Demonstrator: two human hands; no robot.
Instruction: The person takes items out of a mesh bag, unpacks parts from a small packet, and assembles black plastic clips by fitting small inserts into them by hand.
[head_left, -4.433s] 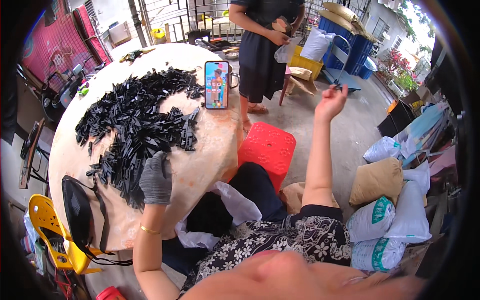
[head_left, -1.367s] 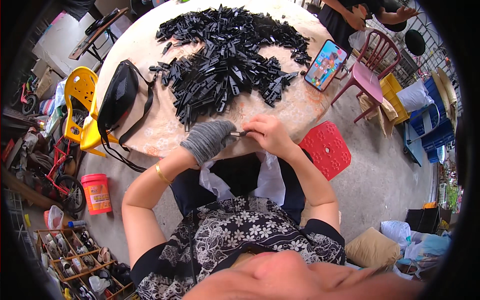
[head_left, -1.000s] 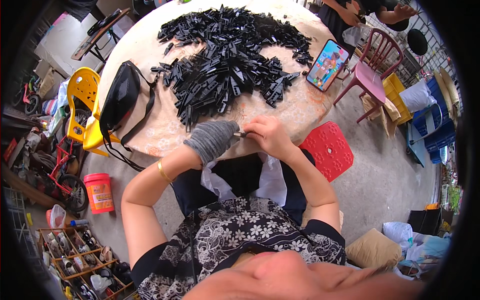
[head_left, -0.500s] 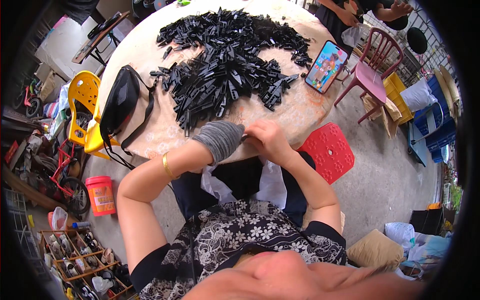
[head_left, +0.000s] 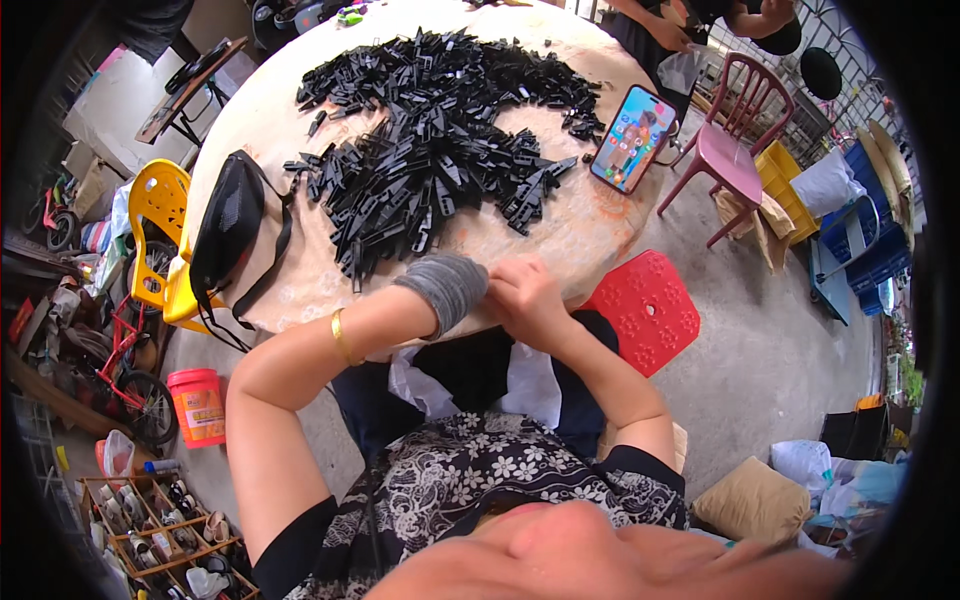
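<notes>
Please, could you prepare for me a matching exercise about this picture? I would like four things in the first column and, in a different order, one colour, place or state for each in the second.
Things:
1. Left hand
2. Black pieces
3. Phone
4. Stool

Descriptions:
A. Its screen is lit
B. Red, with a hole in its seat
C. Wears a grey glove
D. Heaped loosely on the table

Right pairs: 1-C, 2-D, 3-A, 4-B.
</notes>
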